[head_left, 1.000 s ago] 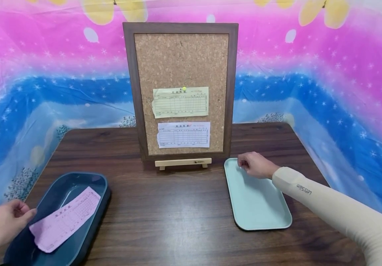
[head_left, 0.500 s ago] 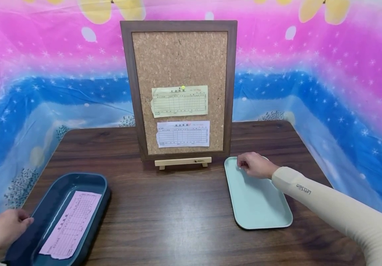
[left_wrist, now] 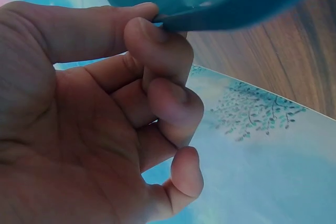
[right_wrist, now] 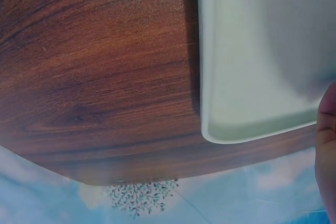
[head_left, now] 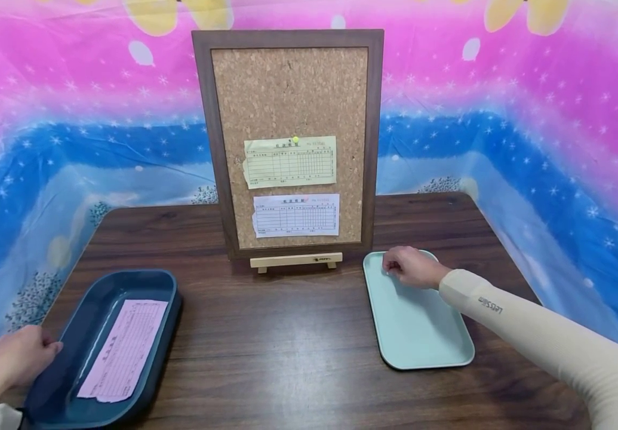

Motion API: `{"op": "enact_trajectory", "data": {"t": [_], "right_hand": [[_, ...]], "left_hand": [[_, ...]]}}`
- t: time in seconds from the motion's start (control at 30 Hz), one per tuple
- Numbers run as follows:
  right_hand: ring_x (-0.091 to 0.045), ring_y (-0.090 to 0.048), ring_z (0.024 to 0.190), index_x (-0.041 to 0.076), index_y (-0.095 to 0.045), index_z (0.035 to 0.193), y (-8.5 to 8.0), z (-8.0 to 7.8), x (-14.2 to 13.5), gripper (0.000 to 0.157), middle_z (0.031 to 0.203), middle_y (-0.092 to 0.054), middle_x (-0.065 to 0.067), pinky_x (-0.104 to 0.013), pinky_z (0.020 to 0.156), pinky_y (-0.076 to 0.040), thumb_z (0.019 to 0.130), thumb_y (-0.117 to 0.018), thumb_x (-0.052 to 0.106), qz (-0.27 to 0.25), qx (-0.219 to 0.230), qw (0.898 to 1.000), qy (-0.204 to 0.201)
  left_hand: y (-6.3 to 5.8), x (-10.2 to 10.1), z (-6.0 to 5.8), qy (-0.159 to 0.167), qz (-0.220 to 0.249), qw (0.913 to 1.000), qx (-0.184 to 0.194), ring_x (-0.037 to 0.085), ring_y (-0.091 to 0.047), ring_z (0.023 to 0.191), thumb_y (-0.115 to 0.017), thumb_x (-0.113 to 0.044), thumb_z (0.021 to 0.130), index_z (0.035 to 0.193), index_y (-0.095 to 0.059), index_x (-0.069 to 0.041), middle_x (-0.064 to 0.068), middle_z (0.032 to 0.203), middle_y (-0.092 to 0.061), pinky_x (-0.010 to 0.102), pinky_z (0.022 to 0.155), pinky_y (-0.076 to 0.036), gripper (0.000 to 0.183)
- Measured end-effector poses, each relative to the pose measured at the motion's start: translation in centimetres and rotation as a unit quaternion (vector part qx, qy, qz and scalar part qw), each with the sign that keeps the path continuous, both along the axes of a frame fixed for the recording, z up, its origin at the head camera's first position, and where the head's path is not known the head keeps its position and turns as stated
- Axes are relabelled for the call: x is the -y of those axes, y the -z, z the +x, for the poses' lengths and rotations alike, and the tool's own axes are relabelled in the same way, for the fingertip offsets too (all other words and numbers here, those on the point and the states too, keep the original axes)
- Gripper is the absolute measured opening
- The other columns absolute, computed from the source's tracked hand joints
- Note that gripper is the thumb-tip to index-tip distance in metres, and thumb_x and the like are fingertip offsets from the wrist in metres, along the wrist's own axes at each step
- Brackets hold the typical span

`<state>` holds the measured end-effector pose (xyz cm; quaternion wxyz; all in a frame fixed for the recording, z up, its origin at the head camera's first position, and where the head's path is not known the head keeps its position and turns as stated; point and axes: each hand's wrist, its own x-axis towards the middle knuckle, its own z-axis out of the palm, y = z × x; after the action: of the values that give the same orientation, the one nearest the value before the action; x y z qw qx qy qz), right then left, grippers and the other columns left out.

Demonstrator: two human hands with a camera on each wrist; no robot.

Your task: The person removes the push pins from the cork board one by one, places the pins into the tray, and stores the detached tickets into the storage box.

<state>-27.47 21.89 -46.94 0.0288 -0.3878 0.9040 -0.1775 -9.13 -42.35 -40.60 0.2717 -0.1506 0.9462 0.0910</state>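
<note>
My left hand (head_left: 18, 356) is at the near left rim of a deep dark blue tray (head_left: 171, 295). In the left wrist view the thumb and index finger pinch that tray's rim (left_wrist: 210, 18), while the other fingers curl loosely below. A pink printed receipt slip (head_left: 125, 352) lies slantwise on the tray's floor. My right hand (head_left: 411, 267) is over the far end of a shallow mint green tray (head_left: 421, 334), fingers bent downward. I cannot tell whether its hidden fingertips hold anything. Only part of that hand shows in the right wrist view, beside the tray's far rim (right_wrist: 231, 141).
A framed corkboard (head_left: 292, 89) stands on a small wooden easel (head_left: 296, 261) at the back. Pinned on it are a pale yellow slip (head_left: 290, 162), with a yellow pushpin (head_left: 295, 140), and a white slip (head_left: 296, 216) below. A patterned cloth (head_left: 502, 137) surrounds the dark wooden table (head_left: 276, 346).
The pink slip has turned and settled flat inside the blue tray. That tray has shifted slightly away and to the right with my left hand. The right hand has stayed put.
</note>
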Motion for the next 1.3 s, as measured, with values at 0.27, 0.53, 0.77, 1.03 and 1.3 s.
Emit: {"op": "enact_trajectory", "data": {"t": [0.27,0.53,0.77,1.03,1.3], "right_hand": [[-0.007,-0.046,0.065,0.014,-0.059,0.077,0.1,0.0,0.0,0.024,0.078,-0.056,0.004,-0.025,0.058,-0.040,0.078,-0.050,-0.008,-0.002,0.015,1.000,0.001],[-0.004,-0.047,0.067,0.016,-0.060,0.078,0.5,-0.2,0.1,0.024,0.079,-0.054,0.008,-0.024,0.059,-0.041,0.079,-0.049,-0.005,-0.002,0.007,1.000,0.001],[-0.004,-0.048,0.067,0.016,-0.060,0.079,0.4,-0.5,0.0,0.023,0.079,-0.054,0.007,-0.024,0.059,-0.041,0.080,-0.050,-0.005,-0.008,0.007,1.000,0.001],[-0.005,-0.047,0.067,0.015,-0.060,0.079,0.1,-0.7,0.3,0.021,0.079,-0.055,0.005,-0.025,0.060,-0.041,0.081,-0.050,-0.004,-0.004,0.009,1.000,-0.010],[-0.006,-0.049,0.069,0.014,-0.061,0.079,0.3,-0.6,0.4,0.023,0.080,-0.056,0.004,-0.026,0.061,-0.042,0.079,-0.050,-0.006,-0.003,0.013,1.000,-0.003]], "left_hand": [[-0.7,-1.4,-1.6,0.003,-0.021,0.9998,-0.005,0.013,-0.032,0.044,-0.045,-0.020,0.088,0.050,-0.036,-0.017,-0.005,0.047,-0.028,0.044,0.057,-0.026,0.039],[-1.3,-2.4,-3.0,0.008,-0.029,0.9995,-0.003,0.015,-0.037,0.046,-0.045,-0.020,0.088,0.053,-0.039,-0.013,-0.002,0.049,-0.032,0.044,0.057,-0.028,0.036],[-1.4,-2.6,-3.8,0.019,-0.016,0.9992,-0.031,0.018,-0.039,0.047,-0.046,-0.020,0.086,0.056,-0.042,-0.010,-0.001,0.050,-0.036,0.047,0.056,-0.029,0.032],[-2.0,-3.0,-4.4,0.037,-0.004,0.9983,-0.046,0.021,-0.041,0.053,-0.046,-0.022,0.085,0.060,-0.046,-0.008,0.004,0.055,-0.041,0.049,0.058,-0.027,0.028],[-2.1,-3.5,-5.1,0.011,-0.013,0.9992,-0.037,0.023,-0.041,0.055,-0.047,-0.021,0.083,0.061,-0.045,-0.007,0.007,0.057,-0.041,0.046,0.059,-0.026,0.027]]}}
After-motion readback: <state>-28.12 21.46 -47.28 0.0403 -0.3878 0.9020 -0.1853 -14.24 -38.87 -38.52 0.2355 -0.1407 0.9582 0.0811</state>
